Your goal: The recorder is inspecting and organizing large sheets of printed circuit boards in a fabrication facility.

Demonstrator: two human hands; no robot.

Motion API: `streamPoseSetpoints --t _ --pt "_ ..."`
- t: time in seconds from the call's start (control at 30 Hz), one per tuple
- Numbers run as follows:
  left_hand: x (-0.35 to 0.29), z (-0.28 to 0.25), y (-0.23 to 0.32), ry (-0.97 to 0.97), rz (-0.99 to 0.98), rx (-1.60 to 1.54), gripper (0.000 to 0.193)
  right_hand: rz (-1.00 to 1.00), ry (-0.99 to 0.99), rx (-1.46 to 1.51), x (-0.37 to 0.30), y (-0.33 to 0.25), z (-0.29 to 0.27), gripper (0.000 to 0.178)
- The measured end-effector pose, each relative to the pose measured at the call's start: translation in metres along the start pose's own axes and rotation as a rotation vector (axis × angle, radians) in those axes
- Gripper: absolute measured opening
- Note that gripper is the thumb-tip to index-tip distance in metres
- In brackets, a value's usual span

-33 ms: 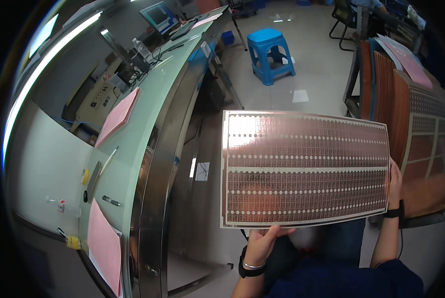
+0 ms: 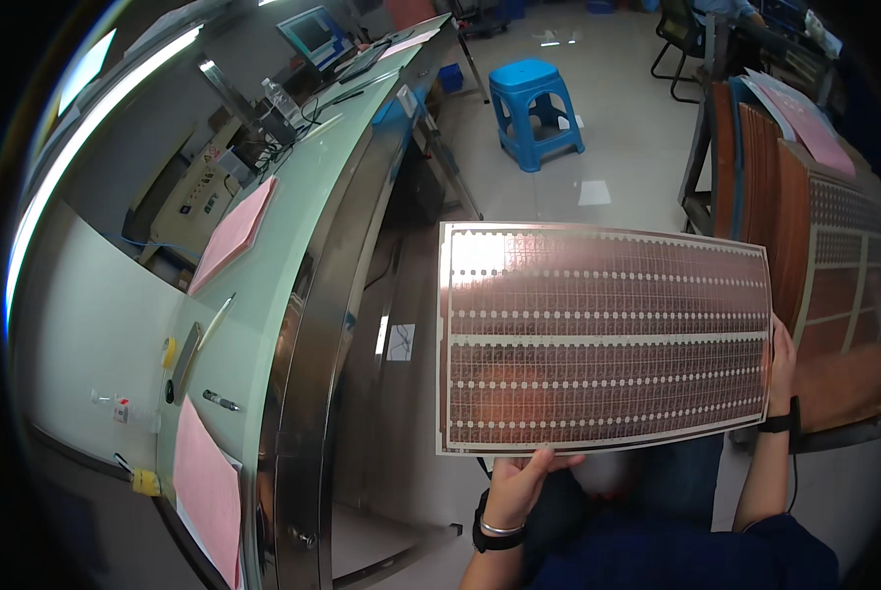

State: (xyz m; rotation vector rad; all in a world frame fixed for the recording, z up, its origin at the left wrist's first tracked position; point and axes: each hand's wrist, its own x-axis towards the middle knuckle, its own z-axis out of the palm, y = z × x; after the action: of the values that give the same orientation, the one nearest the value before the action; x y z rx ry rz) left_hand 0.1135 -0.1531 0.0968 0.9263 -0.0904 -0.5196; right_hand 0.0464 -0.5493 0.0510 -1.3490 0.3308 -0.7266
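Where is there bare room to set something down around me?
The pale green tabletop has room right of the thin white stick, between the upper pink paper sheet and the black pen. Shiny grey floor shows between the blue plastic stool and the coppery rectangular panel you're holding. It's crowded around the tangled black cables.

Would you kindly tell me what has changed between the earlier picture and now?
Very little: the patterned panel appears a touch lower in the view, perhaps only from camera movement. Nothing was taken hold of or let go: the left hand keeps its grip at the lower edge, the right hand at the right edge. The pen lies as before.
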Motion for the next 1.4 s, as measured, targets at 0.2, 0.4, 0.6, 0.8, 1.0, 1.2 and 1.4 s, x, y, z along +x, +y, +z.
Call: streamPoseSetpoints --t 0.2,0.4,0.6,0.8,1.0,1.2,1.4 --pt "-0.005 -0.005 0.001 0.0 -0.004 -0.06 0.03 -0.033 0.02 -0.001 -0.004 -0.002 0.004 0.043" --pt "-0.006 -0.01 -0.001 0.007 -0.01 -0.089 0.027 -0.085 0.007 0.052 -0.003 -0.006 0.004 0.043" --pt "-0.005 -0.018 -0.002 0.015 0.029 -0.109 0.03 -0.116 -0.012 0.067 -0.002 -0.019 0.02 0.042" --pt "-0.004 -0.022 -0.003 0.055 0.031 -0.125 0.038 -0.11 -0.002 0.063 -0.005 -0.03 0.023 0.041" --pt "0.0 -0.021 -0.002 0.117 0.123 -0.13 0.048 -0.05 0.02 0.194 -0.01 -0.034 0.04 0.039" --pt "0.018 -0.023 -0.001 0.169 0.25 -0.055 0.052 0.435 -0.147 0.385 -0.022 -0.022 0.02 0.034" --pt "0.029 0.016 0.022 0.106 0.17 0.097 0.044 0.09 0.183 0.472 -0.02 -0.066 -0.004 0.034"
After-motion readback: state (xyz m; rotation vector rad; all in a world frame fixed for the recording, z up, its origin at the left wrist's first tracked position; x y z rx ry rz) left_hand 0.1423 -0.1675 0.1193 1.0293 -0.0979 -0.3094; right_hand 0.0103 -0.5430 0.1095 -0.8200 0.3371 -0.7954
